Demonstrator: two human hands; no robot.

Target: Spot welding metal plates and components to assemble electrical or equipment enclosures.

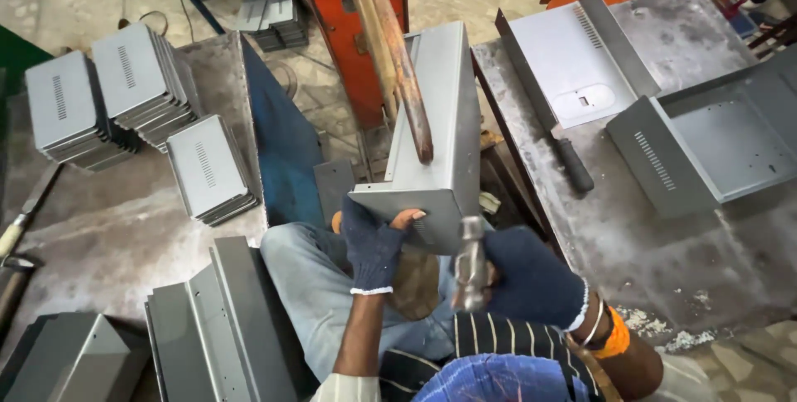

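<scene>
Nearest to us is our blue head covering (498, 379), and just beyond it our two gloved hands work over our lap. Our right hand (531, 279) is closed tight around a metal hammer (471, 259), its head held upright just beside the lower edge of the grey sheet-metal casing (440, 128), close enough to strike without reaching. Our left hand (374, 246) curls round the casing's near flange, bare fingertips poking from the worn glove and pressing on the metal, so the piece stays steady. The casing stands tilted away from us, slipped over the copper arm (398, 61) of the orange machine (357, 28), which seems to carry its weight from inside. Stacks of vented grey panels (124, 95) lie on the left bench (108, 227), within easy reach, and open casings (706, 140) rest on the right table (631, 244) beside a dark-handled tool (573, 163).
</scene>
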